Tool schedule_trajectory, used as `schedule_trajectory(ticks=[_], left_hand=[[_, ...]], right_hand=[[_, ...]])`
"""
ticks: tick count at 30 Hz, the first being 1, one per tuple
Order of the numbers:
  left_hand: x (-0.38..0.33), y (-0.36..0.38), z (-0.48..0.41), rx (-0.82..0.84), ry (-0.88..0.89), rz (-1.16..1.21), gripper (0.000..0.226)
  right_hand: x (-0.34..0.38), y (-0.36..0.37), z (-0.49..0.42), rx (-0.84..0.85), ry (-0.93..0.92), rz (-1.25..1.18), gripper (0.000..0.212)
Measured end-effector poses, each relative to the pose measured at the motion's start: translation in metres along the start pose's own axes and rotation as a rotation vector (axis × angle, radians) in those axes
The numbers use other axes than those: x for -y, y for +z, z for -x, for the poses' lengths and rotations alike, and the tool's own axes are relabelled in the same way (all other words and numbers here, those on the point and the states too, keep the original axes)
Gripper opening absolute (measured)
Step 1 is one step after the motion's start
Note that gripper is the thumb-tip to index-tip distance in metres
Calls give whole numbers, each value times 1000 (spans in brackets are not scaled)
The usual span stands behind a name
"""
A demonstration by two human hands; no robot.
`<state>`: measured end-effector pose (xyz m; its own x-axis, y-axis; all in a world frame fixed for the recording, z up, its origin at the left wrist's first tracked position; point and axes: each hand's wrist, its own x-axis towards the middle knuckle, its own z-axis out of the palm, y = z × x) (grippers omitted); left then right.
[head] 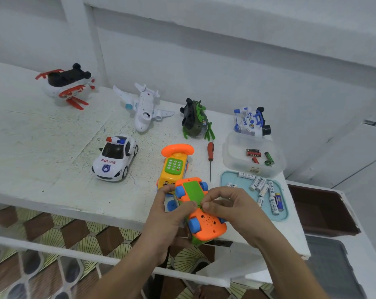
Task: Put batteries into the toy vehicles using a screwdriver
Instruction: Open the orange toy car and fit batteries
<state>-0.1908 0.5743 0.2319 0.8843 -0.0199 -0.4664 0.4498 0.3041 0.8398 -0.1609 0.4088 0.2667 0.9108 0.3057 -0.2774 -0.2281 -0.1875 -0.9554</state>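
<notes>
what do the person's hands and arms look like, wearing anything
Bare left hand and right hand on bare forearms that run to the picture's bottom edge. No sleeves, gloves, rings, watch or bracelet show.

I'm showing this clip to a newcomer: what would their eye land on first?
The left hand and right hand grip an upturned orange toy car with blue wheels at the near edge of the table. Just behind it stands a yellow toy phone, with a red-handled screwdriver lying to its right. A white police car sits further left, and a blue tray of batteries lies at the right.
</notes>
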Motion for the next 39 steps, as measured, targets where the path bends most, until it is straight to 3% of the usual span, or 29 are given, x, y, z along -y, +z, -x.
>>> schedule_trajectory(ticks=[11, 26, 34, 39], left_hand=[[1, 0, -2, -6, -7, 11, 47], [1, -2, -2, 0, -7, 23, 43], [0, -2, -5, 7, -5, 10, 44], [0, -1, -5, 6, -12, 8, 46]], right_hand=[[-16, -1, 5, -110, -170, 243, 11], [-22, -2, 10, -38, -252, 145, 18], [-22, -3, 7, -87, -243, 135, 9], [-20, -5, 6, -74, -217, 77, 14]])
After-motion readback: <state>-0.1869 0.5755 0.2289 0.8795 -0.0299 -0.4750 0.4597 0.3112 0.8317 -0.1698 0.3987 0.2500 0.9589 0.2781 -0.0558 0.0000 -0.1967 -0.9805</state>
